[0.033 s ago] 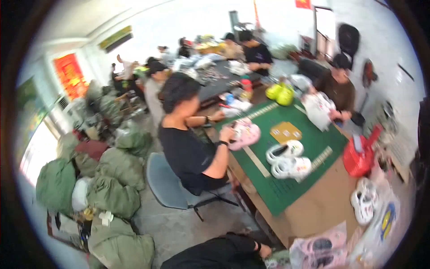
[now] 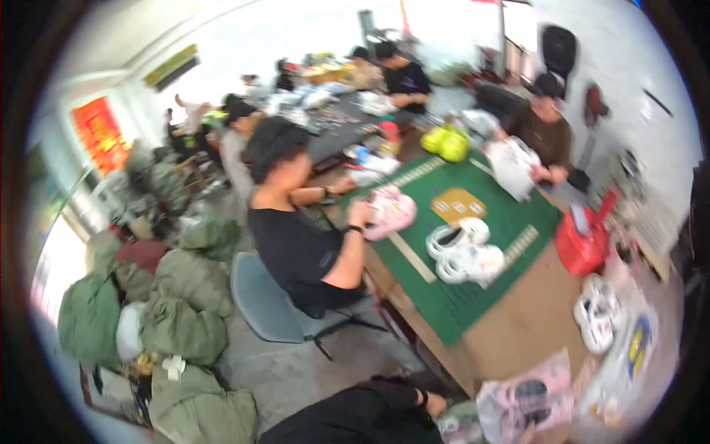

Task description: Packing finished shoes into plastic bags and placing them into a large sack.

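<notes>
At the lower edge a black-sleeved arm reaches in, and I take its hand for my left hand [image 2: 435, 405], with a dark band at the wrist. Its fingers are blurred; whether they hold anything cannot be made out. It is beside a greenish clear plastic bag [image 2: 458, 423] at the table's near end. Just right of that, a pair of pink clogs [image 2: 529, 391] lies in a clear bag. White clogs [image 2: 597, 314] rest farther right, beside a clear bag with a blue and yellow patch [image 2: 640, 348]. My right hand does not show plainly.
A co-worker in black handles a pink clog [image 2: 390, 212] at the green mat [image 2: 458, 311]. White clogs [image 2: 466, 251] lie on it. Another person holds a white bag [image 2: 514, 166]. A red bag [image 2: 584, 240] stands at the right edge; green sacks [image 2: 185, 325] fill the left floor.
The whole scene has shifted a little left and up in the picture as my head turned. The co-worker still handles the pink clog, and the arm at the bottom is almost in the same place.
</notes>
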`<state>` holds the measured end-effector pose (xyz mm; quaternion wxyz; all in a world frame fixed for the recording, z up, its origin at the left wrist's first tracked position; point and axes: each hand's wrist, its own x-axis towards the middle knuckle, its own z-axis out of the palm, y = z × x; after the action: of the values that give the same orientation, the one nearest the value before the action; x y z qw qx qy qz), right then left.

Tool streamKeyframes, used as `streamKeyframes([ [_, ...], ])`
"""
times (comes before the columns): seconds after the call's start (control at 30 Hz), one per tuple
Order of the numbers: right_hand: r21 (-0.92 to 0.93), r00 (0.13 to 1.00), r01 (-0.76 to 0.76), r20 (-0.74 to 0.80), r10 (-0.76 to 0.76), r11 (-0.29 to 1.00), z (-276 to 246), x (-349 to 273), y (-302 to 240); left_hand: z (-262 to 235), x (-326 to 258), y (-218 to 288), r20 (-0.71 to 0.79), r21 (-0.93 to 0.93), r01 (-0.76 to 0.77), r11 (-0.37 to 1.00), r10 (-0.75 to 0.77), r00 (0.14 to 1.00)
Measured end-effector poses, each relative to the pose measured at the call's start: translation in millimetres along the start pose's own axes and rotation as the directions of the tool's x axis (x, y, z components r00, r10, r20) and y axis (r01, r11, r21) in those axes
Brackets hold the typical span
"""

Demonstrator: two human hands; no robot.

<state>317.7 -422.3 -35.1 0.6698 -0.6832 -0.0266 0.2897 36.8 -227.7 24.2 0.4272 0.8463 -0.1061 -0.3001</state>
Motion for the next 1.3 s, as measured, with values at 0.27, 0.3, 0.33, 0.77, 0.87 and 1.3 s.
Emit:
streamKeyframes([
  [0.27, -0.43, 0.88, -0.157, -0.469, -0.072, 0.889, -58.6, -78.7, -16.6, -42.4, -12.5, 5.4, 0.291, -0.032, 0.14, 0.99, -0.124, 0.949],
  [0.3, -0.421, 0.88, -0.111, -0.463, -0.108, 0.9, -40.0, -86.3, -33.3, -44.0, -14.9, 4.2, 0.306, -0.03, 0.129, 0.991, -0.114, 0.945],
  [0.33, -0.412, 0.88, -0.062, -0.453, -0.145, 0.909, -29.2, -90.8, -40.8, -46.5, -18.2, 3.5, 0.27, -0.097, 0.06, 0.993, -0.031, 0.962],
  [0.77, -0.394, 0.511, -0.693, -0.859, 0.025, 0.603, 11.2, -104.6, -89.4, -286.7, -125.4, -98.1, -0.931, 0.0, 0.539, 0.842, -0.196, 0.307],
  [0.87, -0.409, 0.419, -0.764, -0.903, -0.099, 0.499, 46.2, -112.9, -117.4, -307.4, -144.2, -133.7, -0.912, 0.02, 0.656, 0.755, -0.255, 0.32],
  [1.3, -0.781, 0.674, -0.545, -0.624, -0.395, 0.304, 114.2, -100.3, -143.4, -316.7, -134.7, -148.5, -0.754, 0.365, 0.563, 0.742, -0.119, 0.646],
])
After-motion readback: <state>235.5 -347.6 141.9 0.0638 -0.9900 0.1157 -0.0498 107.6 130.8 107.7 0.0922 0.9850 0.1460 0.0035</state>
